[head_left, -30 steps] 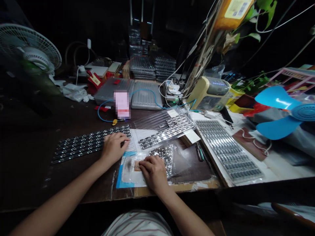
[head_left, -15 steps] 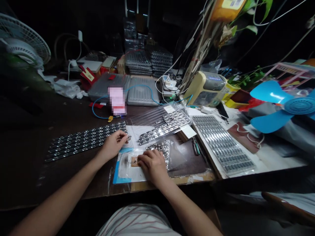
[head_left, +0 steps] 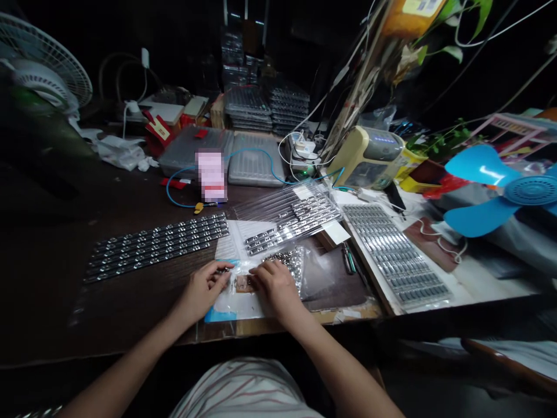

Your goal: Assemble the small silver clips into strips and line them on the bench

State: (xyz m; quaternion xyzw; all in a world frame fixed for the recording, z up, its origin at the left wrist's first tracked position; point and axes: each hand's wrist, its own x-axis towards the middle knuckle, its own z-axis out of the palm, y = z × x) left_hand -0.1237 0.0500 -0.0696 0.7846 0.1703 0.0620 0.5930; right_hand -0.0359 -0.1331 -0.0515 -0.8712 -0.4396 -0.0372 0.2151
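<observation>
My left hand (head_left: 208,289) is beside the left end of a small brown block (head_left: 243,284), thumb and index finger curled towards each other. A small metal part (head_left: 224,270) shows faintly at its fingertips. On the block's other side, the bent fingers of my right hand (head_left: 278,285) come down close together at its edge; what they pinch is too small to make out. The block rests on a white and blue sheet (head_left: 221,314). Behind my right hand lies a clear bag of small shiny metal pieces (head_left: 296,264), partly covered by the hand.
Dark strips of metal parts (head_left: 156,247) lie left. A clear ribbed tray (head_left: 291,217) is behind my hands, a filled tray (head_left: 398,255) to the right. Green-handled pliers (head_left: 348,259) sit near the bag. A blue fan (head_left: 528,188) stands far right, a phone (head_left: 212,177) at the back.
My left hand has come down and nearer to me, from beside the dark strips to the brown block. My right hand has stayed by the block. The view has shifted slightly.
</observation>
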